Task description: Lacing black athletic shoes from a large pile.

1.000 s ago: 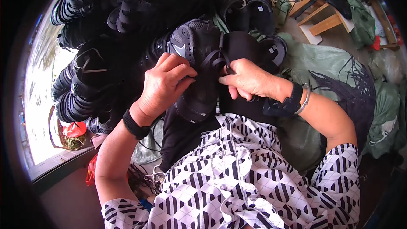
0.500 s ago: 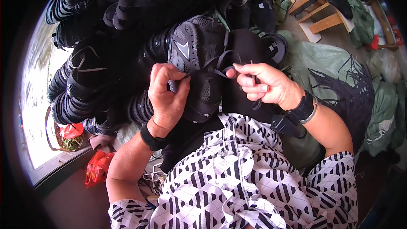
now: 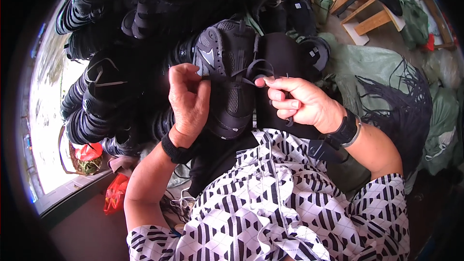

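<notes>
A dark grey shoe upper with a pale-edged side mark and a row of eyelets lies in front of me, toe away. My left hand is at its left side, fingers curled toward the thumb; what lies at the fingertips, if anything, I cannot make out. A flat dark shoelace loops up from the middle of the shoe uppers. My right hand pinches it between thumb and index finger, the other fingers folded in. Below the first upper is another dark upper with a mesh panel, close to my lap.
Stacks of nested black shoe uppers crowd the left and back. A bundle of loose dark laces lies on green sacking at right. Beyond it is a wooden stool. A red plastic bag sits at lower left.
My left hand no longer shows the stretch of lace it pinched and has shifted up slightly. The lace, taut between both hands before, now loops loosely toward the right hand.
</notes>
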### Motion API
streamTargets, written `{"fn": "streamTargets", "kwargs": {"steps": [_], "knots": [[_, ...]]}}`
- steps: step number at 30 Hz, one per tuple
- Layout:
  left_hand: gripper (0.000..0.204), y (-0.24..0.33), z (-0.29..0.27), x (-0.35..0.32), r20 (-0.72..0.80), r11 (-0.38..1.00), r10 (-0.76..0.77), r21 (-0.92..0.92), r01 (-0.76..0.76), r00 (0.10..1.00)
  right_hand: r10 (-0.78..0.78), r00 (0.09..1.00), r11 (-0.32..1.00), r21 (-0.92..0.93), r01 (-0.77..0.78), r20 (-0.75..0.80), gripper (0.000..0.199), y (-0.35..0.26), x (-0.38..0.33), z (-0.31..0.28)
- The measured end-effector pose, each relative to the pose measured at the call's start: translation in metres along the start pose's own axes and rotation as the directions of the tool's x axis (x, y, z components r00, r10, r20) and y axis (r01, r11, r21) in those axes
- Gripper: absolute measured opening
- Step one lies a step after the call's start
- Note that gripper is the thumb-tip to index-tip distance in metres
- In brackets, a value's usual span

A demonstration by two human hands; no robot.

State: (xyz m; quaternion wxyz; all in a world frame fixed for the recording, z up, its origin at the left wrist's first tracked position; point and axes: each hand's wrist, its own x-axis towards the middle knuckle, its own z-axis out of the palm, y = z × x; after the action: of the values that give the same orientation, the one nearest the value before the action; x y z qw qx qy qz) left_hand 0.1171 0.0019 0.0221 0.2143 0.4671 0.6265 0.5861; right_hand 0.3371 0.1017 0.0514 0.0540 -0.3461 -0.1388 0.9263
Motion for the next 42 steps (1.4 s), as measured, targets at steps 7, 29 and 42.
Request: {"fn": "streamTargets", "kwargs": {"steps": [7, 29, 42], "knots": [[0.032, 0.014, -0.025, -0.008, 0.276, 0.965, 0.069, 0.226, -0.135, 0.959, -0.037, 0.997, 0.999, -0.042, 0.034, -0.073, 0.022, 0.004, -0.002, -0.002], [0.026, 0.055, 0.001, 0.044, 0.655, 0.892, -0.128, 0.404, -0.203, 0.744, -0.074, 0.994, 0.994, 0.079, 0.080, -0.080, 0.019, 0.016, -0.002, 0.007], [0.030, 0.057, 0.006, 0.035, 0.576, 0.902, -0.209, 0.426, -0.072, 0.791, -0.157, 0.973, 0.978, 0.107, 0.177, -0.170, 0.013, 0.024, 0.004, 0.013]]}}
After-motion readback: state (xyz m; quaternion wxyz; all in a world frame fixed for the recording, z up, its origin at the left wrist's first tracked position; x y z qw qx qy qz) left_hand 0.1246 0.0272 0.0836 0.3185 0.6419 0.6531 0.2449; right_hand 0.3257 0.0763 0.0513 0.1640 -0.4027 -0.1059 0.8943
